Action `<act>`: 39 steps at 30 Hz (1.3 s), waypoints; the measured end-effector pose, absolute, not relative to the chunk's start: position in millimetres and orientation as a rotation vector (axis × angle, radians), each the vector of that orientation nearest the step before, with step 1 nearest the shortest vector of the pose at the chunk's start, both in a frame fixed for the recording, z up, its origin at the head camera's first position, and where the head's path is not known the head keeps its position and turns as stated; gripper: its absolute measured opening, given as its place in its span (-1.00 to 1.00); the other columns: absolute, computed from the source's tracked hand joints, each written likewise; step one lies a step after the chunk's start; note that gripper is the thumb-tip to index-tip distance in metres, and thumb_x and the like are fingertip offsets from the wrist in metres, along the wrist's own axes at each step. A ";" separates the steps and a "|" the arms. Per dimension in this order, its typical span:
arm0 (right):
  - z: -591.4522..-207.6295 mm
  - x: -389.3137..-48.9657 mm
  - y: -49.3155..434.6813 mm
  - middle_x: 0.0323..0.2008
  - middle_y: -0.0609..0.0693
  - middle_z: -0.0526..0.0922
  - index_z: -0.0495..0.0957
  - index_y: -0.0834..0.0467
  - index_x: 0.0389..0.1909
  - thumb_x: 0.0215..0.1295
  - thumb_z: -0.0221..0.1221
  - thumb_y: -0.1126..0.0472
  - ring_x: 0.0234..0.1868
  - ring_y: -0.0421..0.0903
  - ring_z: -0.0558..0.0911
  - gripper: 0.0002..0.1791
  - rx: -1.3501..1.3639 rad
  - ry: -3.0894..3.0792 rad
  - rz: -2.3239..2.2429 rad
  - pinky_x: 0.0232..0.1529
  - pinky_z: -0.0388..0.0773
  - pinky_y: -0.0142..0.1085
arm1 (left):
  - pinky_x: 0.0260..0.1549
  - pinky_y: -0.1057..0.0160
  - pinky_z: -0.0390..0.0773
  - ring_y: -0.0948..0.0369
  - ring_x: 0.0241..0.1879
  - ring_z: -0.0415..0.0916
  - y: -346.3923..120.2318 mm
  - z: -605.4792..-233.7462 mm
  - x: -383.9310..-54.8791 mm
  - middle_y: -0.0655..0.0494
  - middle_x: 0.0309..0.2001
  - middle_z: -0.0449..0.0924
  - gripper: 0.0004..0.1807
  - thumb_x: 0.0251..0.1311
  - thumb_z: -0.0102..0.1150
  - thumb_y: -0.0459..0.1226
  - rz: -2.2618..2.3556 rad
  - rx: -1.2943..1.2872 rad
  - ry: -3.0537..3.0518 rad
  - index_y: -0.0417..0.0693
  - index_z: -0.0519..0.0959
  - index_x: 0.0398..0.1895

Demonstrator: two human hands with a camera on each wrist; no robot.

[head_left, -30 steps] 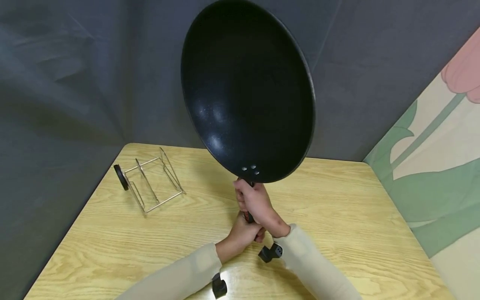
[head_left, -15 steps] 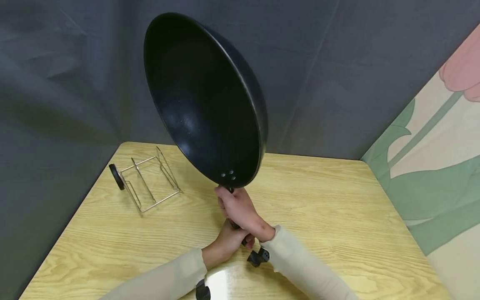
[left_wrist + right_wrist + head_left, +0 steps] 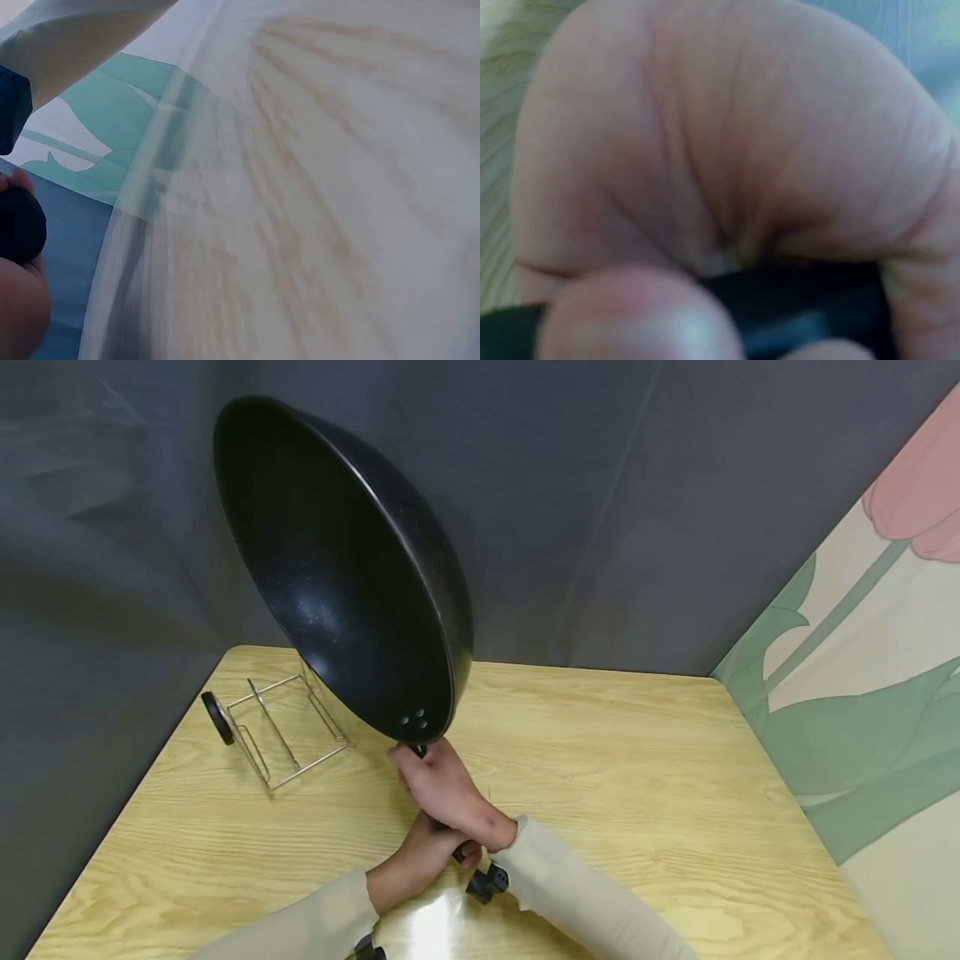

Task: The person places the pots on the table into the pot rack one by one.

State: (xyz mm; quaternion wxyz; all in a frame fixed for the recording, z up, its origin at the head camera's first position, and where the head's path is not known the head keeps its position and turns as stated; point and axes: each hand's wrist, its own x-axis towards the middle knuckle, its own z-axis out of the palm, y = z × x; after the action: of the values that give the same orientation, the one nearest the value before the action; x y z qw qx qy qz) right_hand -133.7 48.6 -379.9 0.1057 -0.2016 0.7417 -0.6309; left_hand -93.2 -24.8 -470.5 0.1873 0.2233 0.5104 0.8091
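A large black wok (image 3: 337,585) is held up above the table in the head view, tilted to the left with its hollow side toward me. Three rivets fix its black handle near the lower rim. My right hand (image 3: 442,785) grips the handle just below the bowl. Lower down, my left hand (image 3: 423,856) grips the handle's end, its wrist passing under the right forearm. In the right wrist view, curled fingers wrap the black handle (image 3: 802,307). The left wrist view catches the rounded handle end (image 3: 19,225) beside part of the left hand.
A wire rack (image 3: 285,731) with a black round end piece lies at the table's back left, partly behind the wok. The wooden table (image 3: 637,777) meets a dark cloth backdrop (image 3: 562,527). A flower-patterned cloth (image 3: 885,693) hangs on the right.
Both hands have carried the wok to the left, and it has turned and leaned left so more of its outer side shows. The grip is unchanged.
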 end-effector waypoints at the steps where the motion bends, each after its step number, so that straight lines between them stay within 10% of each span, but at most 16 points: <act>1: -379.8 -133.8 47.1 -0.83 -0.11 0.23 0.25 0.10 -0.77 0.47 0.02 0.11 -0.80 -0.16 0.20 -0.48 -0.597 2.203 -1.846 -0.69 0.15 -0.35 | -0.52 0.37 0.43 0.32 -0.62 0.35 -25.9 -470.0 -93.1 0.23 -0.62 0.38 -0.58 0.39 0.09 -0.35 2.277 0.630 1.446 -0.50 0.19 -0.51; 39: -380.1 -130.3 2.7 -0.75 -0.15 0.27 0.25 0.04 -0.68 0.52 0.00 0.01 -0.74 -0.20 0.22 -0.51 -0.597 2.379 -1.564 -0.64 0.19 -0.37 | -0.47 0.41 0.48 0.34 -0.59 0.42 -64.5 -469.4 -78.0 0.27 -0.58 0.40 -0.56 0.40 0.03 -0.38 2.347 0.610 1.396 -0.52 0.12 -0.54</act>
State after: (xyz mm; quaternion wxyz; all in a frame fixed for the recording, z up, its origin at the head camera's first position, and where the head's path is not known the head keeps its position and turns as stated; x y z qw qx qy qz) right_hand -130.3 2.7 -380.1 0.1164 -0.2038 0.8123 -0.5340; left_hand -78.0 -64.5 -469.4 0.1706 0.2148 0.4916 0.8265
